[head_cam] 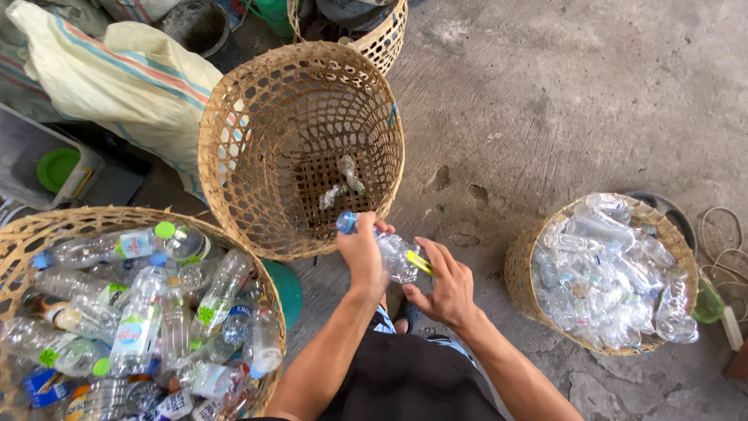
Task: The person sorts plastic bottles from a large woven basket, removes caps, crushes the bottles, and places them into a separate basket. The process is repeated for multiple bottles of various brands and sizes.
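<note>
My left hand (363, 251) grips a clear plastic bottle (393, 251) near its blue-capped neck (346, 222), just in front of the rim of a tall woven basket (234, 117). My right hand (446, 282) touches the bottle's lower end, fingers on a yellow-green strip of label (419, 263). Inside the tall basket lie two crumpled clear pieces (343, 181) on its bottom.
A wide woven basket (31, 234) at the lower left is heaped with capped, labelled plastic bottles. At the right a smaller basket (520, 269) holds several clear bottles without labels. A striped sack (132, 78) and a grey crate (31, 156) lie at the upper left on the concrete floor.
</note>
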